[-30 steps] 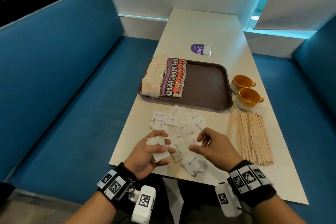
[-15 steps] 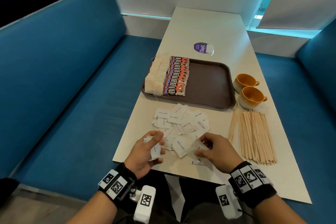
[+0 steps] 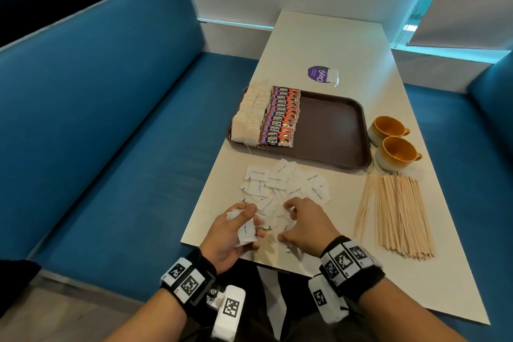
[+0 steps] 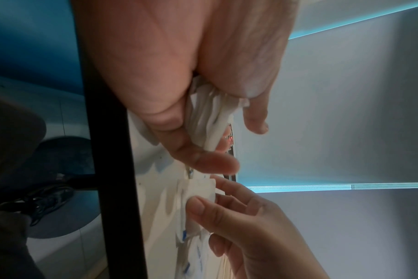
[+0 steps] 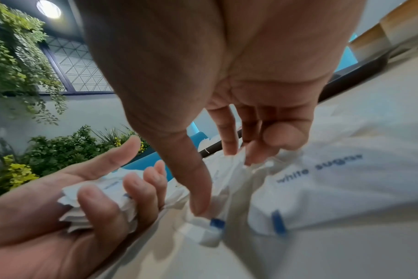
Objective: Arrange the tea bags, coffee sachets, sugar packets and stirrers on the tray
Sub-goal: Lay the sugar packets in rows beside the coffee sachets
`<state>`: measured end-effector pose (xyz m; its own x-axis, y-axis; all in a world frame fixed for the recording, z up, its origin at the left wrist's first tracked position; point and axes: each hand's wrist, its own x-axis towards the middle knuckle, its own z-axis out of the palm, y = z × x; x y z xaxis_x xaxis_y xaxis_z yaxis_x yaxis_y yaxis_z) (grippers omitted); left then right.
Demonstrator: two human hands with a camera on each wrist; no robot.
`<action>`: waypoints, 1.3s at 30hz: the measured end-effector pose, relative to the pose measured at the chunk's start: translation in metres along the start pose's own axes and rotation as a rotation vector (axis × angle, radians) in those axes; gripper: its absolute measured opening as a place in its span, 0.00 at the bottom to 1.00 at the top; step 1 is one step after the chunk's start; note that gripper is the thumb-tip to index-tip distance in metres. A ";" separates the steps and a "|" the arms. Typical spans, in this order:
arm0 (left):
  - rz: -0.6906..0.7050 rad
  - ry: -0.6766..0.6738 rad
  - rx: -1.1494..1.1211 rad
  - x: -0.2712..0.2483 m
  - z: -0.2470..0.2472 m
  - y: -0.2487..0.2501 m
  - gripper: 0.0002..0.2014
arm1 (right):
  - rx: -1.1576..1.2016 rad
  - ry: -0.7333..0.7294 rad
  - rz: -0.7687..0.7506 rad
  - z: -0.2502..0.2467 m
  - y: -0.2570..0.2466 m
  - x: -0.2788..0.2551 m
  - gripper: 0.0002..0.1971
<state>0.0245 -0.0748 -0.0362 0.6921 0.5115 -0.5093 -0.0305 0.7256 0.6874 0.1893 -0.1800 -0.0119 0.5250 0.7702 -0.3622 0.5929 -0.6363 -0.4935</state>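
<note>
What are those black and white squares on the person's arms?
Each wrist wears a black band carrying white tags printed with black square patterns. A white boxy camera, also tagged, hangs under the left wrist, and another under the right. The forearms are bare, with no sleeves or gloves.

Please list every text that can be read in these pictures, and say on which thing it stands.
"KOPI JUAN": on the coffee sachets on the tray.
"white sugar": on the sugar packets, also in the right wrist view.
"ClayG": on the purple sticker; its end is covered and its small print is unreadable.
The wrist markers carry only patterns.
</note>
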 end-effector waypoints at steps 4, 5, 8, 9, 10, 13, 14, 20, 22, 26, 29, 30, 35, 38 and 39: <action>-0.005 0.013 0.014 0.001 0.002 0.001 0.18 | 0.072 0.001 0.017 0.002 0.002 0.000 0.29; -0.005 0.015 0.017 0.001 0.002 0.001 0.18 | 0.105 0.007 0.011 0.001 0.004 -0.001 0.25; 0.004 0.004 0.032 0.001 0.001 0.002 0.18 | 0.140 0.017 -0.009 -0.005 0.012 -0.004 0.15; 0.010 -0.005 0.045 0.000 0.002 0.003 0.18 | 0.154 0.022 -0.015 -0.007 0.017 -0.005 0.15; 0.017 -0.012 0.062 -0.002 0.003 0.004 0.18 | 0.183 0.022 -0.018 -0.011 0.021 -0.005 0.15; 0.027 -0.019 0.089 -0.003 0.008 0.004 0.18 | 0.306 0.008 -0.057 -0.023 0.032 -0.007 0.21; 0.024 -0.022 0.087 -0.004 0.010 0.003 0.19 | 0.359 0.001 -0.082 -0.028 0.032 -0.009 0.23; -0.099 -0.202 0.002 -0.008 0.031 -0.003 0.28 | 0.701 -0.150 -0.164 -0.038 0.008 -0.022 0.15; -0.157 -0.295 -0.081 -0.008 0.035 -0.007 0.33 | 0.676 -0.168 -0.222 -0.036 -0.001 -0.025 0.06; -0.157 -0.365 -0.128 -0.006 0.034 -0.015 0.41 | 0.653 -0.061 -0.213 -0.027 -0.005 -0.023 0.18; -0.056 -0.316 -0.069 -0.006 0.036 -0.014 0.24 | 0.651 0.040 -0.221 -0.021 0.000 -0.021 0.21; -0.048 -0.290 -0.071 -0.004 0.035 -0.012 0.22 | 0.643 0.074 -0.225 -0.021 0.003 -0.021 0.22; -0.007 -0.230 -0.166 0.007 0.019 -0.005 0.21 | 0.404 0.335 0.004 -0.034 0.037 -0.006 0.11; 0.004 -0.191 -0.118 0.008 0.008 -0.003 0.22 | 0.238 0.346 0.154 -0.035 0.054 -0.002 0.16; 0.010 -0.177 -0.094 0.008 0.006 -0.003 0.23 | 0.200 0.313 0.184 -0.034 0.056 -0.002 0.20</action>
<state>0.0344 -0.0760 -0.0389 0.8073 0.4360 -0.3978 -0.0997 0.7650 0.6362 0.2421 -0.2185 -0.0125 0.7897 0.5740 -0.2165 0.3574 -0.7173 -0.5982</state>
